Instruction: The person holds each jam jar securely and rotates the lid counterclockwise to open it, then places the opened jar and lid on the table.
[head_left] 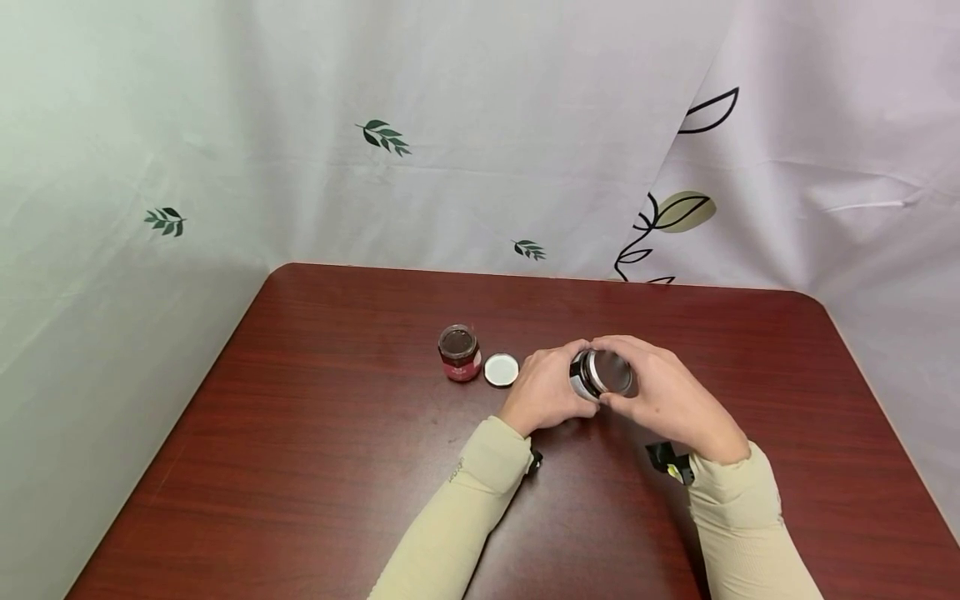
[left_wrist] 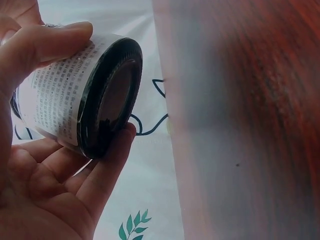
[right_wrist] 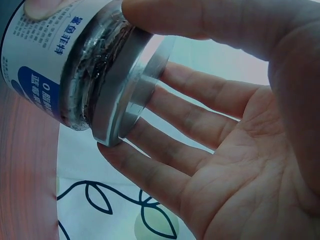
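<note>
Both hands are on one glass jar [head_left: 583, 377] of dark contents, held tilted above the right half of the table. My left hand [head_left: 546, 388] grips the jar's body, which has a white and blue printed label; the dark base shows in the left wrist view. Around the silver-rimmed lid [right_wrist: 131, 82], the thumb and fingers of my right hand [head_left: 663, 396] are curled. In the head view the lid's dark top faces to the right. The lid sits at the jar's mouth; whether it is loose cannot be told.
Left of the hands stands a second jar [head_left: 460, 354] with a red label, its mouth uncovered and dark contents visible. A lid [head_left: 501, 370] lies white inside up between that jar and the left hand. The brown table [head_left: 315, 433] meets a white leaf-patterned curtain [head_left: 465, 200].
</note>
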